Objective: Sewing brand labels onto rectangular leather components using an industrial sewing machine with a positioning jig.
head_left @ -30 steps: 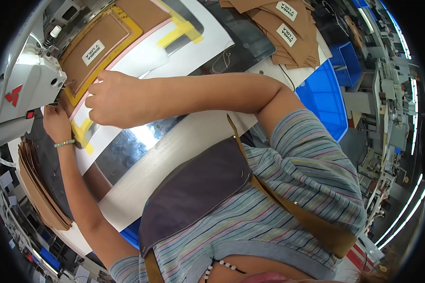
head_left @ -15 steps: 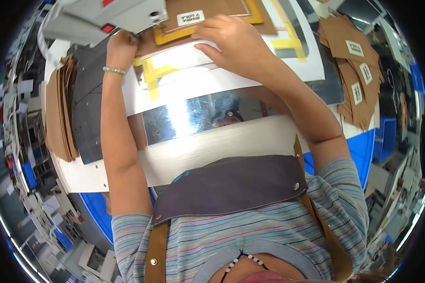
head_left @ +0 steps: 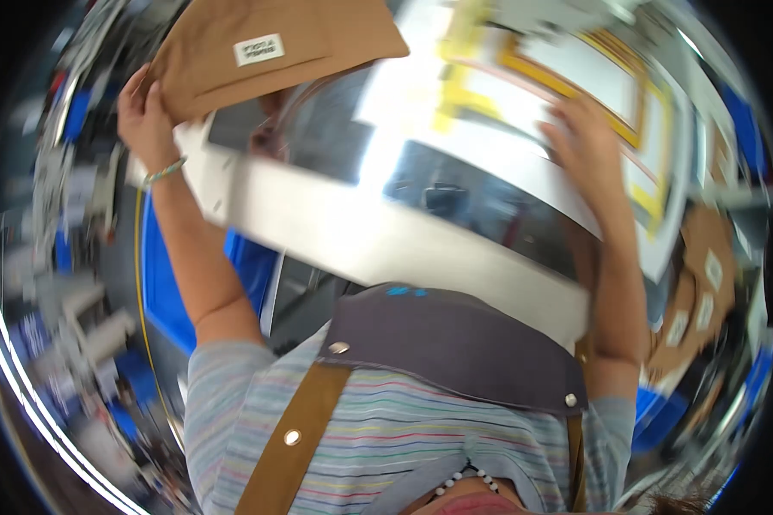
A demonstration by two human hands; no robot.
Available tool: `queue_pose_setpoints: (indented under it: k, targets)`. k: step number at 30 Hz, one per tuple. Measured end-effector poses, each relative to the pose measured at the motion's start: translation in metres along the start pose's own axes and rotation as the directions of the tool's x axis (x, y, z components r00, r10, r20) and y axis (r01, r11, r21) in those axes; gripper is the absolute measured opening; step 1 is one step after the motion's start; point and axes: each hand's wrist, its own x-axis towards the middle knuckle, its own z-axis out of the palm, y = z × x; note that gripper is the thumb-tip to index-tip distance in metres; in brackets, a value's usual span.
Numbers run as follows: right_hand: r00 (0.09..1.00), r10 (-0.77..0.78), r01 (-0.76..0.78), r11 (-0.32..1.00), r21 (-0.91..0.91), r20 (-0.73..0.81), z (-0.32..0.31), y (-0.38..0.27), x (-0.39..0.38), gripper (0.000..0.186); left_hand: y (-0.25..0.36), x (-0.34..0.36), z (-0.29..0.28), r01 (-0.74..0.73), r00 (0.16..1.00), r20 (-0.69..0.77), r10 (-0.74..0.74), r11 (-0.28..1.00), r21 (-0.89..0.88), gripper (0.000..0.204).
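Two hands (head_left: 149,124) (head_left: 588,146), one held brown panel (head_left: 305,43), one yellow frame (head_left: 524,60)

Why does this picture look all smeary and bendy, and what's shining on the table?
Head view: motion blur, probably from the head turning, smears the workshop background and softens the right hand; head view: the white glare is light bouncing off the shiny metal plate; head view: the fisheye lens curves the strip lights at the lower left, inside a dark rim.
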Motion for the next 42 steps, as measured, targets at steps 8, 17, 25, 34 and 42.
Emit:
queue_pose_setpoints:
  k: [8, 17, 25, 34, 42]
  targets:
    - [0.99, 0.053, -0.055, 0.998, 0.01, 0.133, -0.039, -0.022, -0.006, 0.022, -0.021, -0.161, -0.235, 0.284, 0.927, -0.365, -0.091, 0.805, 0.521, 0.033]
    - [0.997, 0.047, -0.045, 0.998, -0.033, 0.066, -0.035, -0.018, -0.016, 0.021, -0.055, -0.348, -0.374, 0.77, 0.635, -0.692, -0.343, 0.207, 0.604, 0.029]
    - [0.992, -0.002, 0.017, 0.993, 0.119, -0.125, -0.028, 0.001, -0.017, 0.011, -0.074, -0.277, -0.301, 0.622, 0.776, -0.628, -0.06, -0.1, 0.777, 0.057]
    - [0.992, 0.065, -0.048, 0.987, 0.152, -0.107, -0.027, 0.007, -0.018, 0.013, 0.085, -0.105, 0.049, 0.088, 0.981, 0.175, -0.084, 0.996, -0.013, 0.025]
    - [0.999, -0.007, 0.014, 0.989, 0.144, -0.046, -0.035, 0.013, -0.02, 0.016, 0.164, -0.144, 0.262, -0.061, 0.421, 0.858, 0.295, 0.953, -0.298, 0.034]
